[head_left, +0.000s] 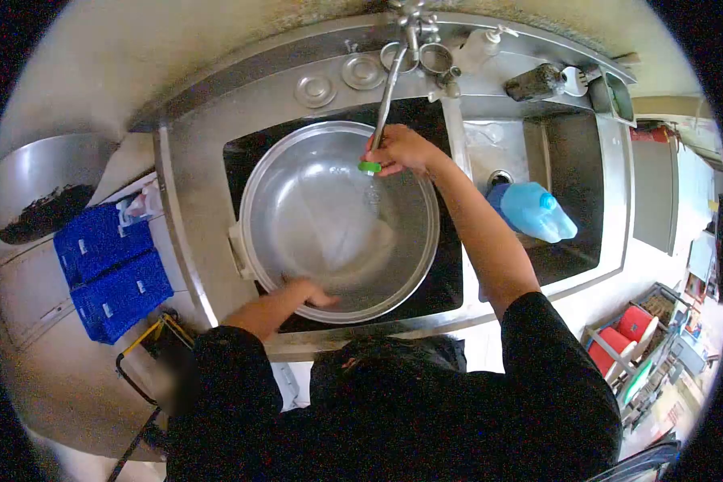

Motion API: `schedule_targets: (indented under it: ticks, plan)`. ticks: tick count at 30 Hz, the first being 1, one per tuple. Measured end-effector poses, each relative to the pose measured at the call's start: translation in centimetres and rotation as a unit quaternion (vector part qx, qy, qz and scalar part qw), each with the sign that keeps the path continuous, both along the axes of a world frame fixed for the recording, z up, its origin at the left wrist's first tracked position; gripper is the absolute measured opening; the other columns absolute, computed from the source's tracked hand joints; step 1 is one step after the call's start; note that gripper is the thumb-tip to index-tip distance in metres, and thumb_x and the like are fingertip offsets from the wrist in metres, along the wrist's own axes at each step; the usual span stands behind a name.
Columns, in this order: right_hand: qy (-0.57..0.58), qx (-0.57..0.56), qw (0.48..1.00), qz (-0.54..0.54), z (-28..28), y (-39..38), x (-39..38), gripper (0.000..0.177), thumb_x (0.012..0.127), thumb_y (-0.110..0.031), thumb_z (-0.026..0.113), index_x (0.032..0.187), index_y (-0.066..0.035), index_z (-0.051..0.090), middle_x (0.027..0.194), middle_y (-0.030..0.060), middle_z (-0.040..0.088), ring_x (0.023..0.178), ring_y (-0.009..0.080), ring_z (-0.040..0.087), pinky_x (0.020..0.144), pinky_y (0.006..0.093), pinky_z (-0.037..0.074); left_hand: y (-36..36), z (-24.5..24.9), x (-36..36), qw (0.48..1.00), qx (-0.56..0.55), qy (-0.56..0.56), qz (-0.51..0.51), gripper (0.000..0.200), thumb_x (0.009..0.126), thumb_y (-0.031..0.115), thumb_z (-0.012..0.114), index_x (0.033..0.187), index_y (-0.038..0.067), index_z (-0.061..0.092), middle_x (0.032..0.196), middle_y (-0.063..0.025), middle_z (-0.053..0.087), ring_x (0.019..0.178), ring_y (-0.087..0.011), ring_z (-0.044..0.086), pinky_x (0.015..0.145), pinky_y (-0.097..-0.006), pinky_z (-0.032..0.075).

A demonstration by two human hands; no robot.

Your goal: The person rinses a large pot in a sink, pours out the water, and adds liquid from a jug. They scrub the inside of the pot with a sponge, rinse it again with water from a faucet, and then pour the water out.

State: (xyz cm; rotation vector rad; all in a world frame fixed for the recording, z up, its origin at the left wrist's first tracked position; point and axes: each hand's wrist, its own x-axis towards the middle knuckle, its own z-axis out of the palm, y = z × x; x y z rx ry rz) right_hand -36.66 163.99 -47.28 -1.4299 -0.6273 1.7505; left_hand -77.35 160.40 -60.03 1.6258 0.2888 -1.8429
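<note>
A large, round metal pot (297,217) with a side handle sits in the left sink basin under the tap. My right hand (406,150) is closed round the lower end of the long tap spout (388,100), just above its green tip (369,167). Clear water (373,193) runs from that tip into the pot. My left hand (309,294) reaches over the pot's near rim, its fingers stretched out inside and somewhat blurred by motion. Shallow water covers part of the pot's bottom.
A blue-tinted plastic jug (542,210) lies in the right basin (574,161). Round metal lids (315,90), a soap pump bottle (480,46) and a dark bottle (534,82) line the back ledge. Blue crates (120,293) and a big metal bowl (48,173) are at left.
</note>
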Motion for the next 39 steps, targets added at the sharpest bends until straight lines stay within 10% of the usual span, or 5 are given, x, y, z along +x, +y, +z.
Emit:
schedule_targets:
  ticks: [4, 16, 28, 36, 39]
  plan:
    - [-0.079, -0.019, 0.993, 0.082, 2.9, -1.9, 2.5, 0.030, 0.079, -0.014, 0.073, 0.103, -0.004, 0.058, 0.099, 0.0081, 0.066, 0.086, 0.0186, 0.065, 0.069, 0.0329, 0.059, -12.9, -4.9, 5.2, 0.873, -0.206, -0.083, 0.435, 0.102, 0.081, 0.082, 0.021, 0.151, 0.010, 0.002, 0.156, -0.0163, 0.012, 0.144, -0.0343, 0.010, 0.116, -0.0477, 0.011]
    - [-0.474, 0.033, 0.879, 0.041, -2.5, -3.3, 3.2, 0.015, 0.078, -0.007, 0.069, 0.089, -0.002, 0.059, 0.080, 0.0086, 0.067, 0.073, 0.0167, 0.065, 0.066, 0.0322, 0.052, -11.7, -8.4, 28.5, 0.671, 0.215, -0.277, 0.653, 0.090, 0.091, 0.058, 0.044, 0.145, -0.007, 0.015, 0.149, -0.0342, 0.015, 0.139, -0.0474, 0.015, 0.114, -0.0499, 0.016]
    - [-0.461, 0.119, 0.835, -0.277, -8.5, -1.0, -3.2, 0.014, 0.082, -0.003, 0.066, 0.096, -0.004, 0.064, 0.084, 0.0064, 0.069, 0.075, 0.0110, 0.064, 0.069, 0.0270, 0.051, 9.7, -12.6, 33.6, 0.083, 0.204, -0.355, 0.909, 0.086, 0.090, 0.044, 0.059, 0.145, -0.008, 0.017, 0.149, -0.0305, 0.020, 0.138, -0.0378, 0.024, 0.114, -0.0422, 0.018]
    - [-0.423, 0.067, 0.866, -0.259, -8.4, -0.6, -2.9, 0.011, 0.083, 0.000, 0.063, 0.095, -0.003, 0.063, 0.087, 0.0058, 0.068, 0.077, 0.0118, 0.063, 0.071, 0.0262, 0.051, -1.7, -16.0, 29.8, 0.349, 0.410, -0.372, 0.756, 0.052, 0.090, 0.021, 0.058, 0.133, -0.003, 0.042, 0.135, -0.0236, 0.046, 0.126, -0.0382, 0.041, 0.109, -0.0425, 0.028]
    - [-0.383, 0.074, 0.880, -0.271, -9.2, -1.1, -3.0, 0.012, 0.084, 0.001, 0.061, 0.095, -0.002, 0.062, 0.090, 0.0061, 0.067, 0.080, 0.0130, 0.063, 0.074, 0.0266, 0.050, 3.9, -20.3, 30.4, 0.255, 0.527, -0.365, 0.724, 0.034, 0.086, 0.012, 0.057, 0.118, -0.002, 0.055, 0.121, -0.0217, 0.055, 0.116, -0.0363, 0.050, 0.100, -0.0419, 0.038]
